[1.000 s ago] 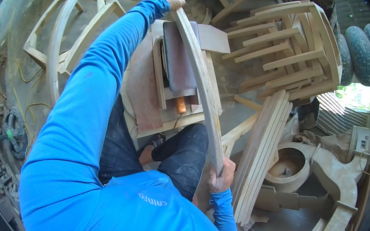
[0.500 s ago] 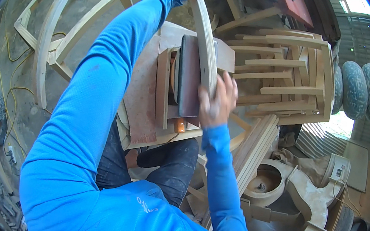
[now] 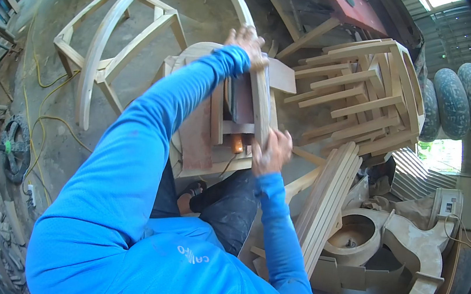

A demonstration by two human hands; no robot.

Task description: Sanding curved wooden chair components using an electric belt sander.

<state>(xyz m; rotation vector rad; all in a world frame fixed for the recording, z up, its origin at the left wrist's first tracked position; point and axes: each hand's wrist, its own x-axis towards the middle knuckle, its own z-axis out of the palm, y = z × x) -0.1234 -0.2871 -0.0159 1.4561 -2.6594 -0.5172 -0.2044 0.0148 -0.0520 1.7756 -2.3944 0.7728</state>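
Observation:
A long, curved wooden piece (image 3: 261,108) stands on edge against the brownish upright sanding face (image 3: 245,102) of a sander fixed on a low bench (image 3: 196,142). My left hand (image 3: 249,47) grips the piece past its middle, and the far end curves out beyond my fingers. Near the end closest to me, my right hand (image 3: 273,151) clasps the wood, thumb on the left side and fingers on the right. An orange handle-like part (image 3: 237,143) shows below the sanding face. My left hand and wrist cover part of the sander.
On the floor at left, another curved piece (image 3: 102,48) leans on a wooden frame (image 3: 112,70), near a yellow cord (image 3: 45,118). Stacked frames (image 3: 365,92) stand at right, with long boards (image 3: 322,207) nearer me. A pale machine housing (image 3: 413,233) is at lower right.
The curved piece has slid toward me along the sanding face, so its far end now shows past my left hand. Both hands have come nearer with it. My view has shifted slightly.

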